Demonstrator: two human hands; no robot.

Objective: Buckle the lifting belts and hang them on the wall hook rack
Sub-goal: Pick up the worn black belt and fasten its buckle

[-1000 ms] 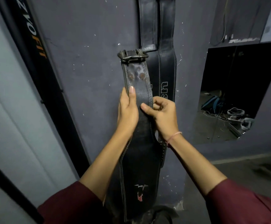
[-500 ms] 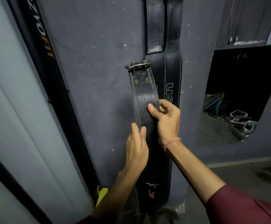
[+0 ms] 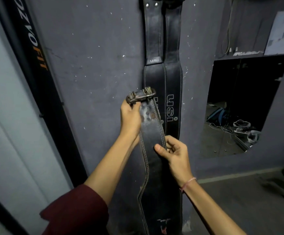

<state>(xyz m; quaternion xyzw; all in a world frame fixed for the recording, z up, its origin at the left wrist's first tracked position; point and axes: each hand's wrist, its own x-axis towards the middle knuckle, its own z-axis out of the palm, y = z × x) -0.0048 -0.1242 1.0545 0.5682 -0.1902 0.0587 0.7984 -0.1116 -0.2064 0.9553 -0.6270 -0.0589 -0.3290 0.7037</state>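
Note:
I hold a worn black leather lifting belt (image 3: 152, 133) upright in front of the grey wall. Its metal buckle (image 3: 141, 96) is at the top, tipped toward me. My left hand (image 3: 131, 116) grips the belt just under the buckle, fingers on the buckle's left end. My right hand (image 3: 175, 150) pinches the strap lower down, thumb on the front face. The belt's wide part hangs down between my forearms. Behind it a second black belt (image 3: 171, 78) with white lettering hangs flat on the wall; its top runs out of view, so the hook is hidden.
A dark slanted post with orange lettering (image 3: 36, 53) and a pale panel (image 3: 5, 116) stand to the left. A dark opening in the wall (image 3: 244, 99) at right shows cables and gear (image 3: 239, 126) on a floor. Grey floor (image 3: 239, 197) lies at lower right.
My left hand has moved up from the middle of the strap to the buckle end, and the buckle now tilts toward me. My right hand has stayed pinched on the strap, now below the left.

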